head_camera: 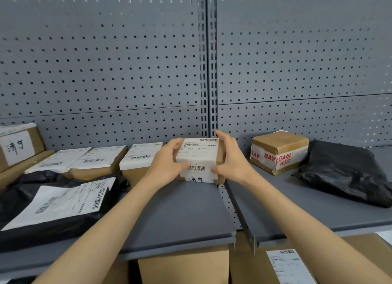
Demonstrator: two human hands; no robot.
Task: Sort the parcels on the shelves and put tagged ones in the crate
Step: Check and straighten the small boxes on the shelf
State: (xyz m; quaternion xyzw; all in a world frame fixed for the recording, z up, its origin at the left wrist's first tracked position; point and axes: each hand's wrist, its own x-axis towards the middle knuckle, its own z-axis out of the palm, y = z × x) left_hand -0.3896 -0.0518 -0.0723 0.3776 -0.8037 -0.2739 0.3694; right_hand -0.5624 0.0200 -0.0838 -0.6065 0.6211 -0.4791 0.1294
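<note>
While both hands clamp it, a small box (200,156) sits at the shelf (180,209) back.
Left hand (167,162) and right hand (230,158) grip opposite sides; a taped box (279,152) stands right of the right hand.

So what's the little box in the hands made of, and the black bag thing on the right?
The small box looks like plain brown cardboard, matte, with white paper labels stuck on. The black bag seems thin plastic film: it is glossy and crinkled.

Brown cardboard parcel (200,156) with white barcoded label, grey perforated back panel (106,61), black bag (347,173)
</note>
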